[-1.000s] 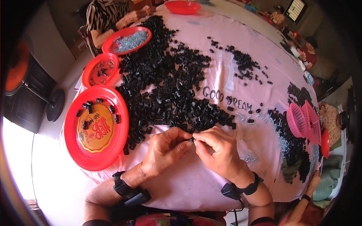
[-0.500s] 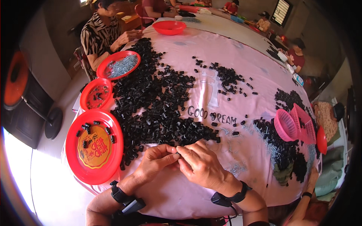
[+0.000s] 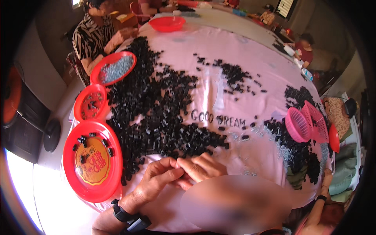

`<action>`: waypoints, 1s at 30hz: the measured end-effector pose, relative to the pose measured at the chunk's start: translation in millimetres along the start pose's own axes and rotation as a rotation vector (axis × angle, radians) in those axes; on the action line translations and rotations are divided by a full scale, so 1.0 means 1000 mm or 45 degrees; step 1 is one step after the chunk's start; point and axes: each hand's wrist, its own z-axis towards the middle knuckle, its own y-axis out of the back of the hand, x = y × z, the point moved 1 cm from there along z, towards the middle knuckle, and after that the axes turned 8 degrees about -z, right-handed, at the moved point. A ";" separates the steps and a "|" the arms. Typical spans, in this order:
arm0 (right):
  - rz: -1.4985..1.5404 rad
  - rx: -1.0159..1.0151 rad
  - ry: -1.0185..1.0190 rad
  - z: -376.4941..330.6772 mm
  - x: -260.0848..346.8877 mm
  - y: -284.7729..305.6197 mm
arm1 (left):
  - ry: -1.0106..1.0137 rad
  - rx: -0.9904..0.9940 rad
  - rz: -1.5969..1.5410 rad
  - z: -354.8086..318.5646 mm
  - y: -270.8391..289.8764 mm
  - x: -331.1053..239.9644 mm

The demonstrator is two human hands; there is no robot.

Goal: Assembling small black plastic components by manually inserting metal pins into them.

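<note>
Near the front of the table my left hand (image 3: 156, 181) and my right hand (image 3: 203, 167) meet, thumbs and fingertips pinched together. Whatever is between them is hidden by the fingers. A blurred patch covers my right wrist and forearm. Just beyond the hands spreads a large pile of small black plastic pieces (image 3: 150, 117). Left of my left hand, a red plate (image 3: 70, 172) with a yellow printed centre carries several black pieces.
Beyond it are a small red bowl (image 3: 80, 102) with a few pieces and a red dish of grey metal screws or pins (image 3: 117, 69). An empty-looking red basin (image 3: 167, 24) stands far off. Pink baskets (image 3: 298, 125) sit among black pieces at right. Co-workers (image 3: 94, 37) sit around the table.
The view has shifted slightly, and the red plate now appears lower and further left. My hands stay pinched together; the blurred patch now covers my right wrist and forearm.
</note>
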 end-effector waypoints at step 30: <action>-0.040 0.013 0.067 -0.003 -0.022 -0.001 | 0.265 0.045 0.049 0.001 -0.008 -0.001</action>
